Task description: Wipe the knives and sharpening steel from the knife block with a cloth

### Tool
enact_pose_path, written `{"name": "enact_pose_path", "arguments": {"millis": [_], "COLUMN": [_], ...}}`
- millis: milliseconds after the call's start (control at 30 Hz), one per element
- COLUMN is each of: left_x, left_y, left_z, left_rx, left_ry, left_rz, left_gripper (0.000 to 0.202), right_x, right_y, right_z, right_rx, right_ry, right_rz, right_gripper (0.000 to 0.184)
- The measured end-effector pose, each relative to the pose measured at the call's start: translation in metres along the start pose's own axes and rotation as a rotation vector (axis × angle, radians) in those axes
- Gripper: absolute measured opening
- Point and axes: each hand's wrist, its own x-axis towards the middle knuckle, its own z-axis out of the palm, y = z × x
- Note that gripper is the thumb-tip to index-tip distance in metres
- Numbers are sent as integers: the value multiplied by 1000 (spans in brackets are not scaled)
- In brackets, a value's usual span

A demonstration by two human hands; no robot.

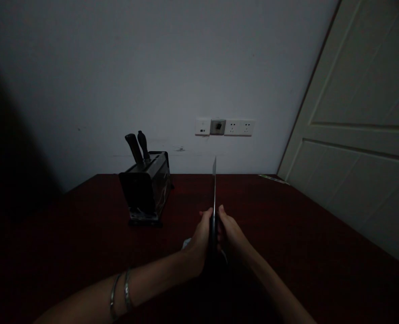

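Note:
A kitchen knife [214, 189] stands edge-on to me in the middle of the view, its thin pale blade pointing up and away. My left hand [199, 240] is closed on the dark handle from the left. From the other side my right hand [232, 234] presses against the same handle, thumb up and fingers curled. Bits of a white cloth [186, 243] show beside the left hand and below the right fingers; most of it is hidden, and which hand holds it I cannot tell.
A knife block [160, 182] with two black-handled tools in it stands left on the dark red table [270, 211]. Behind rises a pale wall with sockets [232, 128]. A panelled white door [361, 148] slants along the right. The light is dim.

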Motion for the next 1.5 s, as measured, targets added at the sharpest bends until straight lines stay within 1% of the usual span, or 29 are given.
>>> {"name": "enact_pose_path", "arguments": {"millis": [100,200,267,333,367,400,467,533,567,600,667,700,800,833,900,1033,1133,1233,1300,1367,1433,1500], "left_x": [-2,0,1,2,3,3,3,5,6,7,11,13,17,17,17,13,9,7,7,8,8,8], "left_y": [3,7,10,14,16,19,24,28,30,31,30,29,24,23,23,27,31,33,33,33,33,35], "left_z": [-3,-6,-8,-10,-11,-12,-15,-19,-22,-25,-30,-33,-40,-42,-44,-46,-48,-52,-54,-56,-58,-58], "left_rx": [-7,0,-7,-22,-36,-55,-105,-173,-214,-259,-347,-380,-432,-437,-446,-477,-502,-533,-552,-560,-562,-552], "left_ry": [-36,-54,-75,-103,-125,-154,-214,-279,-319,-363,-458,-499,-577,-597,-637,-685,-695,-708,-715,-723,-730,-732], "left_rz": [53,35,27,26,26,23,8,-30,-59,-91,-150,-172,-210,-216,-220,-200,-177,-175,-178,-169,-149,-134], "left_gripper": [48,53,56,58,58,58,59,59,60,61,64,65,67,68,68,69,68,66,65,65,64,64], "right_x": [3,8,11,12,11,9,1,-10,-17,-23,-35,-40,-49,-50,-52,-50,-46,-42,-39,-37,-33,-27], "right_y": [3,5,5,2,0,-3,-8,-11,-12,-12,-9,-6,1,2,6,11,16,20,20,17,10,3], "right_z": [-2,-8,-15,-23,-28,-31,-35,-35,-34,-31,-26,-23,-20,-20,-23,-29,-29,-27,-26,-28,-35,-47], "right_rx": [63,80,34,-48,-104,-180,-412,-703,-831,-928,-1038,-1063,-1109,-1130,-1190,-1252,-1260,-1255,-1222,-1157,-1077,-990], "right_ry": [-110,-194,-181,-153,-135,-107,-28,8,-29,-93,-234,-301,-478,-506,-521,-557,-508,-466,-456,-415,-337,-224], "right_rz": [55,138,169,167,130,63,-137,-349,-420,-467,-523,-541,-545,-534,-527,-568,-523,-501,-530,-536,-500,-456], "right_gripper": [55,60,61,61,59,56,47,35,31,28,24,25,39,44,52,58,64,63,58,51,43,34]}}
